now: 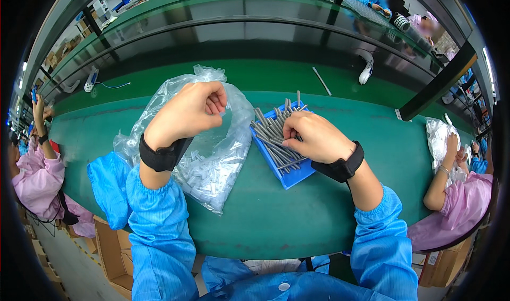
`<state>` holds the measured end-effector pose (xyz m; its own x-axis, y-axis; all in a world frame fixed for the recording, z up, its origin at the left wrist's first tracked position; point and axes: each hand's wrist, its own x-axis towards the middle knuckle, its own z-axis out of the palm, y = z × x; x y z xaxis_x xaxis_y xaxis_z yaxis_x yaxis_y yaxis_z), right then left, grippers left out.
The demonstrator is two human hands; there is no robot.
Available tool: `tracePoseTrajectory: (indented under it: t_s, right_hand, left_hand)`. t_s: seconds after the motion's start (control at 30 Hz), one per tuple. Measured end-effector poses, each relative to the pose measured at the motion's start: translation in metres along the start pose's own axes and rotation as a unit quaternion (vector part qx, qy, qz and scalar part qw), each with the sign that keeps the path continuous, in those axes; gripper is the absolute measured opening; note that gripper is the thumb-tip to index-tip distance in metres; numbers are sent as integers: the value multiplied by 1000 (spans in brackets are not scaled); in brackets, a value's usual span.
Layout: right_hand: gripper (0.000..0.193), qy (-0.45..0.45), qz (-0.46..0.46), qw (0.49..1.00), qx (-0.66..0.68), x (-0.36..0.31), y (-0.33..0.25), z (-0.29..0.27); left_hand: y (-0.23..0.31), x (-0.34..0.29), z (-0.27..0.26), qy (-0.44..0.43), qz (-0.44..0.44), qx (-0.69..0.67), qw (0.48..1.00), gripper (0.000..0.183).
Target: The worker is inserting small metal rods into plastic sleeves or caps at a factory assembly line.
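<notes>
Head view: the left hand is half curled above the clear bag of small pale pieces; whether it pinches anything, I cannot tell. The right hand is bent inward over the grey rods in the blue tray on the desk, its grip hidden. Rods poking past the rim could roll out if knocked; the slack bag could snag a cuff and spill pieces.

The right fingers hide some grey rods; any grip there is unclear.
</notes>
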<state>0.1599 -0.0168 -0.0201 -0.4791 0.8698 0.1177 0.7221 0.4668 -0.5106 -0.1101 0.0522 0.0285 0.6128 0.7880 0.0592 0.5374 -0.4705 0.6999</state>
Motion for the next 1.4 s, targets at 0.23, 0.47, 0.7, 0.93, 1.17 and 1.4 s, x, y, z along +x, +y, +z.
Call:
tracePoseTrajectory:
  t_s: [0.23,0.47,0.7,0.93,1.17,1.4]
  right_hand:
    - [11,16,-12,992,121,-2,-25,-21]
    - [9,145,-91,972,161,-9,-51,-33]
    - [8,216,-104,968,73,-10,-59,-28]
    - [8,220,-104,968,62,-10,-56,-24]
    - [7,223,-100,968,57,-9,-57,-25]
    - [7,213,-92,971,52,-10,-58,-27]
  left_hand:
    - [26,-6,2,3,84,-19,996,19]
    - [42,-9,11,11,113,-108,988,30]
    - [50,-10,17,27,148,-118,982,28]
    - [53,-8,21,21,155,-131,979,26]
    - [52,-8,21,32,162,-126,978,26]
    - [56,-8,26,79,204,-75,973,24]
